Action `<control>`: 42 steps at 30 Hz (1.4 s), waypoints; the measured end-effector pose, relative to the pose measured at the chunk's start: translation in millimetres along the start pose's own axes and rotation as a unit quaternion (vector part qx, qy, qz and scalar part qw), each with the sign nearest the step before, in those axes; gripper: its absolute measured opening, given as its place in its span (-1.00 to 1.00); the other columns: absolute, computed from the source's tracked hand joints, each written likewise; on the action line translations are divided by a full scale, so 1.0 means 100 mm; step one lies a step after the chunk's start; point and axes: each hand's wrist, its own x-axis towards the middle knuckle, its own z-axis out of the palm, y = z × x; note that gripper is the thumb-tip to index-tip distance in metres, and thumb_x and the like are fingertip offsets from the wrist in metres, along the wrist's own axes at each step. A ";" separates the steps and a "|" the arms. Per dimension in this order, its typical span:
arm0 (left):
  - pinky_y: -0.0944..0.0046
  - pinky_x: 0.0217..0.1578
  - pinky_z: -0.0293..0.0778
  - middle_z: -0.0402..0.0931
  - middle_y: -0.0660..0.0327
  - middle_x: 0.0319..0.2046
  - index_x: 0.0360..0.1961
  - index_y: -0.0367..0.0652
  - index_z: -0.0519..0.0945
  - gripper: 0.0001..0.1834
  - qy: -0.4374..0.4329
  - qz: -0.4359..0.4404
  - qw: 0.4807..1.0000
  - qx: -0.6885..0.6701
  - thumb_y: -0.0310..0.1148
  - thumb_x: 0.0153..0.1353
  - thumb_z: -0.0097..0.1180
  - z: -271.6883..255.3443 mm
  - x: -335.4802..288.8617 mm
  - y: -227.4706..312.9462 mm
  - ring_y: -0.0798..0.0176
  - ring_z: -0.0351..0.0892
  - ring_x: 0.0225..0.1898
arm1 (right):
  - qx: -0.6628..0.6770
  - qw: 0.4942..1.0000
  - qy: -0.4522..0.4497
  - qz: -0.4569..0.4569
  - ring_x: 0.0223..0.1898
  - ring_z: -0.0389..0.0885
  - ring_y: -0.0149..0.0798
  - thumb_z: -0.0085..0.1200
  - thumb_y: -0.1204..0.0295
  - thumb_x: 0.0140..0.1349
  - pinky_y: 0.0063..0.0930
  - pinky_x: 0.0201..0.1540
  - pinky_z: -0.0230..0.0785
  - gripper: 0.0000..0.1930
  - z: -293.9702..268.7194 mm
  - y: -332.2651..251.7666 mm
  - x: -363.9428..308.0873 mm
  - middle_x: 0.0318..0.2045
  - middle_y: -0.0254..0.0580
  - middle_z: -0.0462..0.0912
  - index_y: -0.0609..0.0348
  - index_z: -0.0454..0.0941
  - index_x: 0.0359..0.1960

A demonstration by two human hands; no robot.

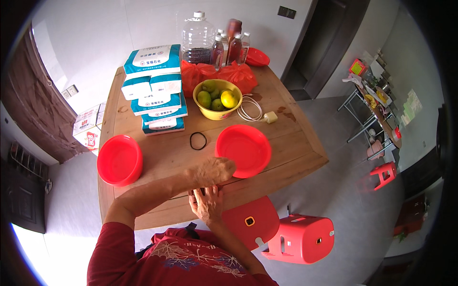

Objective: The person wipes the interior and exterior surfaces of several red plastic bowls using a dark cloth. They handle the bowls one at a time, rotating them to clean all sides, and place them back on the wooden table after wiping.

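My left arm reaches across to the right over the table. My left hand [214,170] is closed, its fingers mostly hidden, beside the near left rim of a red plastic bowl [244,150]; what it holds, if anything, does not show. Just below it, at the table's near edge, my right hand [208,205] has its fingers bent around a small dark thing, largely covered. A second red bowl [119,159] stands at the left edge. Between the bowls lies a thin black loop [198,141], apart from both hands.
On the wooden table [167,162] stand stacked tissue packs [157,97], a yellow bowl [210,113] of green and yellow fruit, a white charger with cable [270,117], red bags [238,76], bottles and a big clear jug [198,35]. Red stools [305,238] stand at the near right.
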 end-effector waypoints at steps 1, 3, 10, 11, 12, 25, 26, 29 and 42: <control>0.24 -0.34 0.55 0.44 0.16 -0.41 -0.44 -0.25 0.44 -0.85 -0.049 0.003 0.999 -0.004 -0.45 -0.09 0.05 -0.03 -0.01 0.01 0.16 0.56 -0.31 | 0.000 1.000 0.003 0.000 -0.09 0.42 -0.08 0.14 0.15 0.00 -0.14 -0.28 0.28 -0.65 0.00 -0.01 0.00 -0.25 -0.09 0.47 -0.09 0.49 -0.17; 0.24 -0.36 0.54 0.43 0.16 -0.42 -0.46 -0.24 0.44 -0.85 -0.038 0.006 0.999 -0.007 -0.44 -0.10 0.05 0.03 -0.02 -0.01 0.16 0.55 -0.33 | 0.003 1.000 0.005 0.001 -0.09 0.42 -0.07 0.14 0.16 0.00 -0.13 -0.27 0.29 -0.65 0.01 0.00 -0.01 -0.25 -0.09 0.47 -0.09 0.49 -0.16; 0.22 -0.41 0.53 0.40 0.16 -0.44 -0.49 -0.22 0.44 -0.86 0.066 -0.015 0.998 -0.016 -0.44 -0.13 0.07 -0.03 -0.10 -0.02 0.14 0.52 -0.36 | 0.007 1.000 0.001 0.004 -0.07 0.42 -0.07 0.14 0.16 0.01 -0.13 -0.24 0.30 -0.64 0.02 -0.02 -0.04 -0.20 -0.11 0.45 -0.08 0.49 -0.14; 0.21 -0.42 0.53 0.40 0.16 -0.44 -0.48 -0.22 0.44 -0.86 0.075 -0.023 0.997 -0.014 -0.44 -0.13 0.06 -0.03 -0.12 -0.02 0.13 0.52 -0.37 | 0.008 1.000 -0.001 0.005 -0.07 0.42 -0.07 0.15 0.17 0.00 -0.14 -0.24 0.30 -0.64 0.02 -0.02 -0.04 -0.19 -0.12 0.45 -0.08 0.49 -0.14; 0.21 -0.43 0.53 0.39 0.15 -0.44 -0.48 -0.21 0.43 -0.86 0.084 -0.032 0.996 -0.012 -0.44 -0.13 0.06 -0.02 -0.13 -0.03 0.13 0.52 -0.37 | 0.007 1.000 0.000 0.006 -0.07 0.42 -0.08 0.15 0.17 0.00 -0.14 -0.24 0.30 -0.64 0.01 -0.03 -0.04 -0.18 -0.13 0.45 -0.08 0.49 -0.14; 0.39 -0.23 0.38 0.41 0.25 -0.34 -0.26 -0.16 0.30 -0.84 0.374 -0.306 0.755 -0.443 -0.64 0.22 -0.04 -0.55 -0.54 0.20 0.42 0.40 -0.28 | 0.042 0.999 0.015 0.011 -0.05 0.39 -0.06 0.23 0.26 -0.11 -0.08 -0.13 0.27 -0.53 0.02 -0.02 -0.03 -0.12 -0.17 0.45 -0.06 0.47 -0.07; 0.44 -0.18 0.30 0.34 0.33 -0.32 -0.20 -0.13 0.21 -0.78 0.387 -0.318 0.735 -0.456 -0.65 0.24 -0.08 -0.48 -0.71 0.20 0.52 0.26 -0.21 | 0.042 0.999 0.019 0.006 -0.05 0.39 -0.05 0.23 0.26 -0.11 -0.08 -0.13 0.27 -0.53 0.03 -0.03 -0.03 -0.12 -0.16 0.45 -0.05 0.47 -0.08; 0.43 -0.24 0.36 0.39 0.30 -0.31 -0.20 -0.10 0.19 -0.74 0.436 -0.303 0.659 -0.533 -0.67 0.22 -0.08 -0.52 -1.06 0.31 0.48 0.36 -0.27 | 0.040 0.999 0.031 0.002 -0.08 0.39 -0.01 0.21 0.28 -0.09 -0.06 -0.10 0.27 -0.55 0.02 -0.04 -0.03 -0.13 -0.12 0.44 -0.02 0.48 -0.08; 0.32 -0.03 0.42 0.47 0.26 -0.08 0.18 -0.21 0.31 -0.48 0.357 -0.365 0.562 -0.651 -0.56 0.18 0.13 -0.44 -1.81 0.88 0.40 0.44 -0.05 | 0.488 0.830 0.191 0.189 -0.11 0.50 -0.29 0.11 0.54 0.17 -0.46 -0.05 0.35 -0.60 -0.14 -0.28 0.11 -0.13 -0.10 0.53 0.30 0.35 0.04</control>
